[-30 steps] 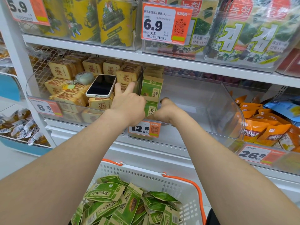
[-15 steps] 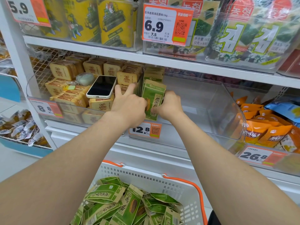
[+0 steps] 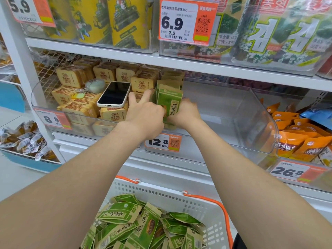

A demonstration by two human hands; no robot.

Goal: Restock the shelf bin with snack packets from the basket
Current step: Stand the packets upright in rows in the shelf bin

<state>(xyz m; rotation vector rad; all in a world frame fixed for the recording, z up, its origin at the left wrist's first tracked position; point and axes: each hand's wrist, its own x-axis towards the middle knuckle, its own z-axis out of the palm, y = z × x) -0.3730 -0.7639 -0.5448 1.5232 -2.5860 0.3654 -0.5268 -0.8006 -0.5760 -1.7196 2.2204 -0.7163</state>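
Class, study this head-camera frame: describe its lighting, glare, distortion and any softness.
Head view: lighting even and soft, hardly any shadows. Head view: pale reflections haze the wall of the clear bin. Head view: the wide lens bows the shelf edge and swells the forearms. Head view: the green packet reads sharp; the 26.8 price tag looks softer.

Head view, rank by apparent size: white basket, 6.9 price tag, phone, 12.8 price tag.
1. white basket, though it is nearest the camera
2. 6.9 price tag
3. phone and 12.8 price tag: look about alike, unranked
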